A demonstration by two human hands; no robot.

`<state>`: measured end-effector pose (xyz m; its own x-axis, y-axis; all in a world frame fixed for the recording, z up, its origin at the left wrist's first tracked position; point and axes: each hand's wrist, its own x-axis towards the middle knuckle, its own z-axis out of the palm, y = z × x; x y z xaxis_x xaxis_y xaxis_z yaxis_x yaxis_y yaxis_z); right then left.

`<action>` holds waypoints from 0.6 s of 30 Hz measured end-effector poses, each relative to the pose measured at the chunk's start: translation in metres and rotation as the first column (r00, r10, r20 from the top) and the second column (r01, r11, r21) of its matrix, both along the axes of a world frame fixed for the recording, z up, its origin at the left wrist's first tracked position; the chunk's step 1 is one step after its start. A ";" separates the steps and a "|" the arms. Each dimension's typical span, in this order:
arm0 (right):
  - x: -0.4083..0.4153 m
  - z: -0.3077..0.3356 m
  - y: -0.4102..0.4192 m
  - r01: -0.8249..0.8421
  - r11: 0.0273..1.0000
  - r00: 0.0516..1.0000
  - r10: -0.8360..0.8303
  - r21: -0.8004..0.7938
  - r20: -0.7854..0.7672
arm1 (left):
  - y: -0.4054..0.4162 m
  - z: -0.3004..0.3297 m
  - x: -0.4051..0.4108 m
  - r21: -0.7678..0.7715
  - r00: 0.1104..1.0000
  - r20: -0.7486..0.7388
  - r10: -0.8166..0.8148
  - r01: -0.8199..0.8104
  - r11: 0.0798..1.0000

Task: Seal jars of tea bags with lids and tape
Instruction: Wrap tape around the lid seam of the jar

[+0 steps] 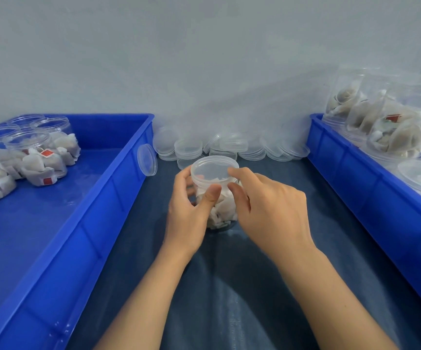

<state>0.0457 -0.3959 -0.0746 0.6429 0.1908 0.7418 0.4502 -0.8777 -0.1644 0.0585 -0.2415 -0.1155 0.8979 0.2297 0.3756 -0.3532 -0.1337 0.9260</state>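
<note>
One jar (220, 205) of tea bags stands upright at centre on the dark blue table cover (229, 286), long axis vertical, mouth up. Clear lid (213, 170) sits on its mouth, roughly level; whether it is fully seated or threaded I cannot tell.

Left hand (189, 210) is at the jar's 9 o'clock, fingers curled round the far side of the body, thumb (210, 198) pressed on the near wall just under the lid rim. It clamps the jar.

Right hand (270, 210) comes in from 3 o'clock. Forefinger (239, 174) lies on the lid's right edge, thumb (239, 195) just below and to the side of the rim; the two pinch the lid edge. Other fingers are hidden behind the hand.

Judgement: step in hand is closing the lid. Turn axis is the jar's vertical axis, so the right hand does the twisting or pressing while the left holds the body against rotation. Both are touching; neither needs to travel.

Outward: spare lids (232, 147) heaped at 12 o'clock, one lid (147, 159) leaning on the left crate (85, 210) at 10 o'clock. That crate holds open jars (27, 140) and loose tea bags (42, 165). Right crate (371, 183) at 2 o'clock holds filled jars (391, 122) lying on their sides. No tape visible.
</note>
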 end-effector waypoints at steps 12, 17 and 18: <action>-0.009 0.005 -0.006 -0.093 0.992 0.982 0.105 0.084 -0.158 | 0.003 0.005 -0.007 0.043 0.995 0.005 0.102 -0.102 0.994; -0.009 0.008 -0.011 -0.093 0.996 0.980 0.094 0.019 -0.177 | 0.000 0.008 -0.007 0.061 0.994 -0.018 0.104 -0.102 0.993; -0.009 0.008 -0.012 -0.096 0.995 0.977 0.096 0.009 -0.189 | -0.001 0.008 -0.007 0.050 0.995 -0.016 0.100 -0.099 0.994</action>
